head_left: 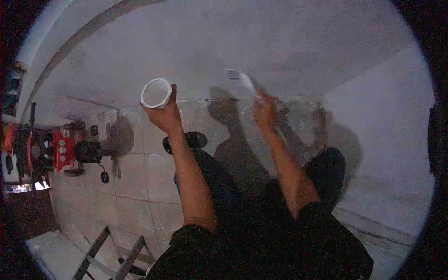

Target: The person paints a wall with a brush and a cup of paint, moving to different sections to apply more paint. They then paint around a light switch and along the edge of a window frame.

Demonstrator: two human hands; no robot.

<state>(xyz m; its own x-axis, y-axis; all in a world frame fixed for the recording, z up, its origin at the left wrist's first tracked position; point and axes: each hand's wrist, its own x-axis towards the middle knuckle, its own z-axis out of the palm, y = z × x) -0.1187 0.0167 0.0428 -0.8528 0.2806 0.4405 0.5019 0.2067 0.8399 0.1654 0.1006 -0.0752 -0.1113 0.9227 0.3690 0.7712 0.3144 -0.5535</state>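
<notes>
My left hand point(163, 116) is closed around a round white tub point(156, 93), its open top facing me. Its inside looks pale, and I cannot tell how full it is. My right hand point(265, 112) grips a white paintbrush point(242, 80) by its lower end. The brush's head points up and left, close to the pale wall point(196, 51); the brush is blurred, and whether it touches the wall is unclear.
A red and black motorbike or scooter point(62, 150) stands at the left on the tiled floor point(126, 182). A ladder point(112, 254) is at lower left. Another white wall point(382, 126) rises at the right. My dark shoe point(196, 139) shows beyond my left forearm.
</notes>
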